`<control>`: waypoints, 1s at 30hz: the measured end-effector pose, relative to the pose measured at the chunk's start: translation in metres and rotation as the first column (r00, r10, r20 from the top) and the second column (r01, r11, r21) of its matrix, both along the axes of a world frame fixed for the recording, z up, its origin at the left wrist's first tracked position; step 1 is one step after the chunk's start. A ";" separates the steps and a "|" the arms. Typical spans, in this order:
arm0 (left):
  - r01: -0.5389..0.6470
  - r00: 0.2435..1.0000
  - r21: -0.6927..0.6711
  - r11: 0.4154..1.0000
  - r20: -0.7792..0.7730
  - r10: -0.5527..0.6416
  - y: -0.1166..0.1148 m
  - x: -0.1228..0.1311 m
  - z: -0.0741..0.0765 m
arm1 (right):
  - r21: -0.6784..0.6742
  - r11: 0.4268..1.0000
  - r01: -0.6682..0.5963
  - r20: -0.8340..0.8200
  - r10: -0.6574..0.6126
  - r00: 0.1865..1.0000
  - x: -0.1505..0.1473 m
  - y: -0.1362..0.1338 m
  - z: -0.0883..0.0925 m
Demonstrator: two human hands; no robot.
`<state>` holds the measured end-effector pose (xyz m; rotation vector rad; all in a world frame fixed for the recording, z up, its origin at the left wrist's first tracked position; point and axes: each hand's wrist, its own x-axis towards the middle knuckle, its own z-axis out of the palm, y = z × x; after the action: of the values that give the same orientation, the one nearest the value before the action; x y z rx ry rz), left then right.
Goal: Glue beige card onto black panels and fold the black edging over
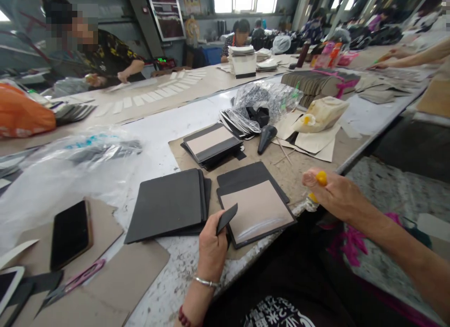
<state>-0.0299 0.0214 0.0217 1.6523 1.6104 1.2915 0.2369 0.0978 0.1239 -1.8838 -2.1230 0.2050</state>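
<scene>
My left hand [213, 245] pinches a black strip [228, 217], its free end curling up over a black-bordered panel with a beige face [258, 207]. A shiny wet-looking streak runs along that panel's near edge. Another black sheet [242, 174] lies partly under it. My right hand [325, 191] is curled closed above the table edge, right of the panel, with yellow finger covers on it; what it holds, if anything, is hidden. Left of the panel is a stack of black panels [168, 200]. Behind sits a pile of black panels with a beige band [213, 143].
A dark cone-shaped object [266, 138], thin sticks [284, 151] and a yellowed container [325, 113] stand beyond my hands. A phone [70, 233] and pink-handled scissors [84, 276] lie left. A clear plastic bag [270, 99] is behind. Co-workers sit across the table.
</scene>
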 end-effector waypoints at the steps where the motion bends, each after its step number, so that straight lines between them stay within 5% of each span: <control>1: -0.003 1.000 -0.020 1.000 0.003 0.003 -0.004 0.000 0.001 | -0.009 1.000 0.016 -0.042 -0.016 0.999 0.000 -0.001 0.006; 4: 0.007 1.000 -0.025 1.000 -0.023 -0.007 -0.014 0.001 0.003 | -0.068 0.998 0.013 -0.266 -0.031 0.963 -0.002 -0.003 0.011; 9: 0.089 0.995 0.047 0.995 -0.050 -0.086 -0.019 0.002 0.001 | -0.221 0.973 -0.059 -0.663 -0.105 0.741 -0.013 -0.011 -0.005; 13: 0.194 0.980 0.029 0.981 -0.042 -0.193 -0.018 0.003 -0.005 | -0.277 0.958 -0.074 -0.751 -0.168 0.639 -0.026 -0.021 -0.019; 18: 0.104 0.990 -0.218 0.970 0.111 -0.081 -0.021 0.004 0.000 | -0.354 0.923 -0.151 -0.806 -0.220 0.549 -0.057 -0.039 -0.033; 24: 0.105 0.983 -0.291 0.951 0.173 -0.055 -0.020 0.004 0.008 | -0.332 0.933 -0.141 -0.778 -0.186 0.600 -0.075 -0.048 -0.042; 30: 0.080 0.990 -0.272 0.959 0.135 -0.044 -0.021 0.006 0.007 | -0.246 0.969 0.040 -0.626 -0.190 0.756 -0.040 -0.043 -0.036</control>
<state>-0.0242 0.0007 0.0290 1.4097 1.5685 1.0624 0.1973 0.0553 0.0876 -1.6966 -1.5424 0.9516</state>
